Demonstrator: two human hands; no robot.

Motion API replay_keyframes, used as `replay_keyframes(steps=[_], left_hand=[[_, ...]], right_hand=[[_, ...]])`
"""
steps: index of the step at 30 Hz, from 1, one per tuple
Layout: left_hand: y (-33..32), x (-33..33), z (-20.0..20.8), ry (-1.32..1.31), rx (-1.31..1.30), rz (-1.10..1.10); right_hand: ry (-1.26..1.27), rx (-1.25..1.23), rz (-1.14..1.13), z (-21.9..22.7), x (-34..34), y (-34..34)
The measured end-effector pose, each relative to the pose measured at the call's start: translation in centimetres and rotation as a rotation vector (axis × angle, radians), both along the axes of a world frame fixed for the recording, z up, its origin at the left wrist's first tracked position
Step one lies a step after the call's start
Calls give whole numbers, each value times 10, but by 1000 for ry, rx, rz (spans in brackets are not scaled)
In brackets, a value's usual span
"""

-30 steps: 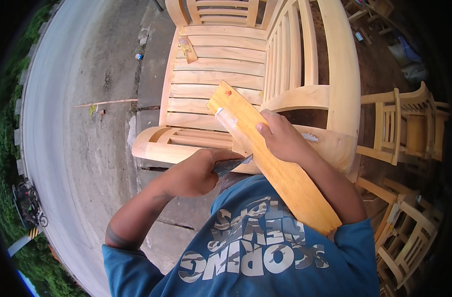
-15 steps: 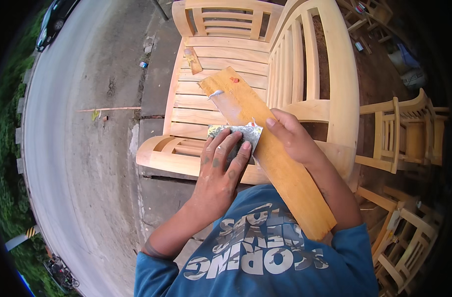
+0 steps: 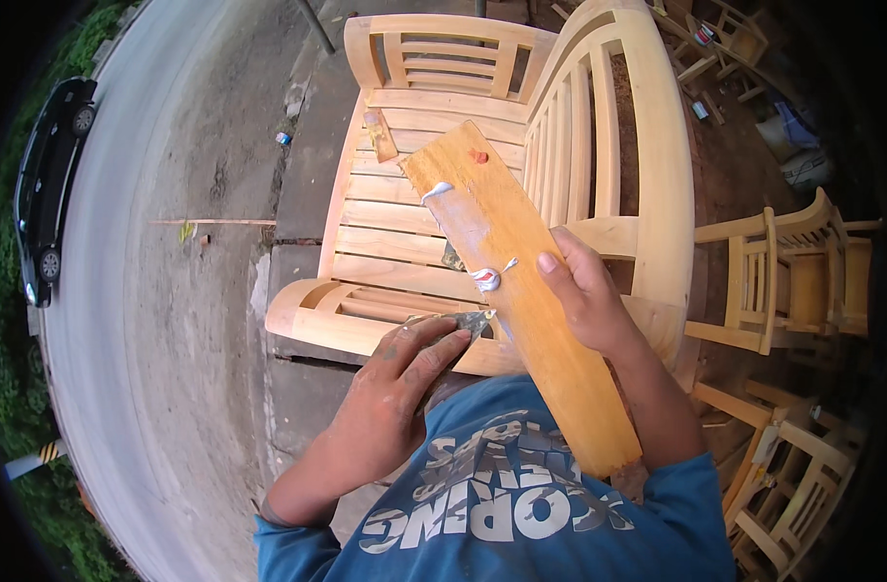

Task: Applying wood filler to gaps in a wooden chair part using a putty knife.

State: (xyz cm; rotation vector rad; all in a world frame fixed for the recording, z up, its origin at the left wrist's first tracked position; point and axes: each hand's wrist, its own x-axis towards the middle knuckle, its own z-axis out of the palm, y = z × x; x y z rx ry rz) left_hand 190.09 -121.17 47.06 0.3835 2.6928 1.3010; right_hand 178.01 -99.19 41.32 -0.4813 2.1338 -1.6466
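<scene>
My right hand (image 3: pixel 587 296) grips the right edge of a long wooden board (image 3: pixel 560 359), its thumb on top. The board slants from my chest out over the bench seat. On it sit a white dab streaked with red (image 3: pixel 485 279), a whitish smear near its far left edge and a small red-orange spot. My left hand (image 3: pixel 395 383) is closed on a putty-stained flat scraper (image 3: pixel 475 330), the fingers across its top. The scraper is tilted, its corner beside the board's left edge, just below the dab; whether it touches the board I cannot tell.
A pale slatted wooden bench (image 3: pixel 395 213) stands right before me, a small stained wood piece (image 3: pixel 379 134) on its seat. More wooden chairs (image 3: pixel 807 262) are at the right. To the left runs a road (image 3: pixel 123 194) with a black car (image 3: pixel 55 189).
My left hand has drawn the scraper back toward me and tilted it, uncovering the white and red dab on the board. The car has come farther into view along the road.
</scene>
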Motion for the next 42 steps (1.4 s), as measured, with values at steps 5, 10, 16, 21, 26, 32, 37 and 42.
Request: replay_keyframes(steps=[5, 10, 16, 21, 26, 32, 37, 42], left_hand=[[11, -6, 1, -30, -161, -32], [17, -9, -5, -128, -112, -114], [-4, -33, 21, -2, -154, -2], [0, -51, 20, 91, -294, -90], [-3, -53, 33, 4, -315, -138], [6, -39, 33, 51, -523, -73], [8, -43, 33, 127, -577, -92], [9, -50, 41, 137, -702, -110]], right_hand=[[81, 144, -18, 14, 3, -7], [134, 245, 10, 15, 6, -11], [134, 268, 47, 10, 11, -2], [108, 242, 76, 19, 14, -6], [113, 202, 51, 6, 11, 1], [87, 102, 4, -2, 6, -2], [23, -8, -42, -8, 2, -6], [-9, -37, -42, -11, -3, -6]])
